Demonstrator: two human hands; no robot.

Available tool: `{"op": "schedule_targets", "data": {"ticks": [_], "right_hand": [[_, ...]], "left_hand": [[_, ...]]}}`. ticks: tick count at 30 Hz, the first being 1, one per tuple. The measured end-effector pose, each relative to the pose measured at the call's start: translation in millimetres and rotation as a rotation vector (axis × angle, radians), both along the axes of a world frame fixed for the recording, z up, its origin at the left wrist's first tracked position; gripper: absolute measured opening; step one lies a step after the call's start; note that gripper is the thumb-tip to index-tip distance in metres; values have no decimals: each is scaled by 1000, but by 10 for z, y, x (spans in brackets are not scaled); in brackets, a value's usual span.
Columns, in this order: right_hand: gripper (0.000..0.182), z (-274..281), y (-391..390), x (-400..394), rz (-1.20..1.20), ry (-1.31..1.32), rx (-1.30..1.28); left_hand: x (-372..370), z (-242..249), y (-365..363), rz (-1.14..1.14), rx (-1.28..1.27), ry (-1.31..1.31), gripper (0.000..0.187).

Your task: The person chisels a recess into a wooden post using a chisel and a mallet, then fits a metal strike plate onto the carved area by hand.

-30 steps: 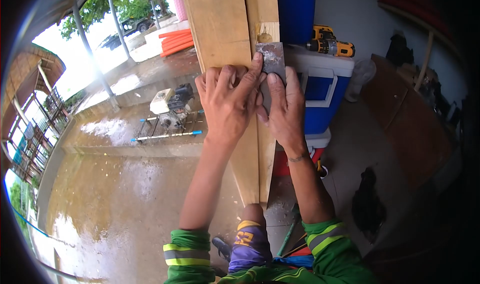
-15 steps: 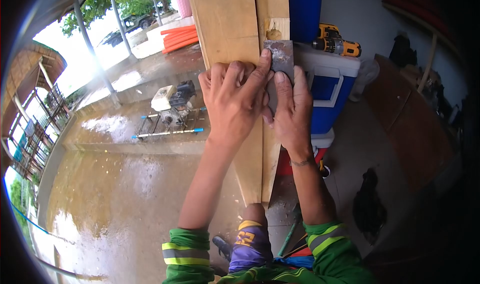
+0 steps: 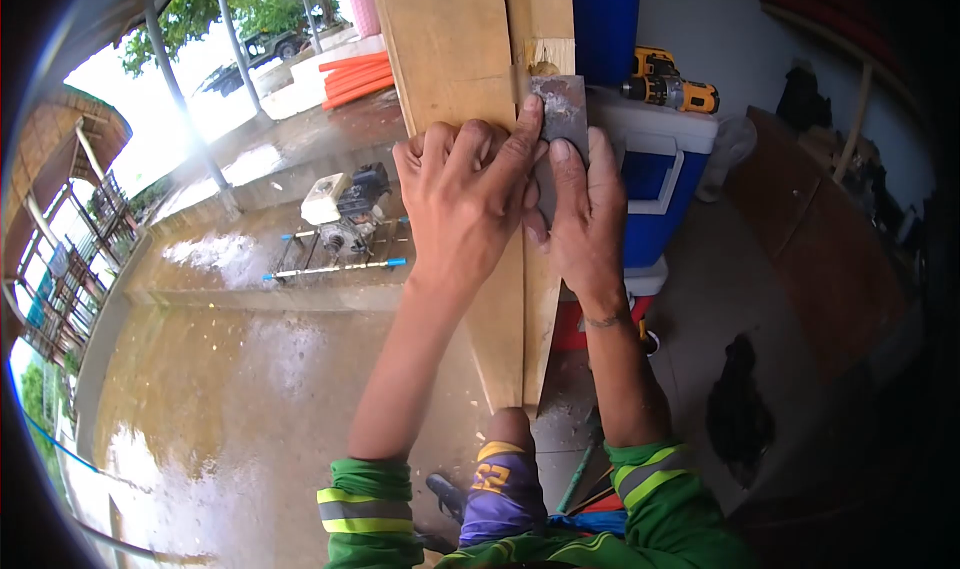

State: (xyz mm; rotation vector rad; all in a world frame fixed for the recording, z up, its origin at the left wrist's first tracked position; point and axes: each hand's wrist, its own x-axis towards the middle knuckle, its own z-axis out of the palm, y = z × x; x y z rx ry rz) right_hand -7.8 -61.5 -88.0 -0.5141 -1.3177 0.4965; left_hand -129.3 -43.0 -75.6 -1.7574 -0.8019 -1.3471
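Note:
A flat grey metal plate [image 3: 562, 106] with worn, rusty patches lies over the right-hand board, just below a pale notch [image 3: 549, 57] cut in the wood. My right hand [image 3: 585, 209] grips the plate's lower part, thumb on top. The fingers of my left hand [image 3: 462, 194] are bent over the wooden boards [image 3: 450, 59], and its index finger presses on the plate's left edge. The boards run away from me, their tapered ends near my knee. The undersides of my fingers are hidden.
A yellow and black drill [image 3: 672, 94] lies on a blue and white cooler [image 3: 655, 129] at the right. Left of the boards, an engine [image 3: 345, 204] sits on a metal frame beyond the wet floor. Orange pipes [image 3: 357, 77] lie farther back. A dark shape [image 3: 740, 412] is at the lower right.
The plate is slightly nearer the notch and covers its lower edge. The boards appear shifted slightly left, and my left forearm has also moved a little left.

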Motion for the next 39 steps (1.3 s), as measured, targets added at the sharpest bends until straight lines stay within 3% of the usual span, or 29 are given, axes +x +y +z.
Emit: {"op": "schedule_targets", "data": {"ticks": [4, 10, 17, 24, 29, 39], "right_hand": [[20, 6, 80, 88, -165, -112, 106], [20, 16, -4, 84, -69, -95, -11], [16, 75, 86, 253, -177, -263, -44], [17, 74, 86, 220, -89, -184, -52], [20, 1, 57, 91, 192, 73, -29], [22, 127, 39, 83, 63, 9, -31]], "left_hand": [[44, -11, 39, 8, 32, -23, 51], [26, -35, 43, 3, 43, -11, 49], [106, -61, 97, 36, 86, -52, 47], [179, -143, 287, -46, 202, -157, 43], [146, -150, 273, -95, 179, -196, 41], [134, -123, 280, -101, 174, -195, 40]]}}
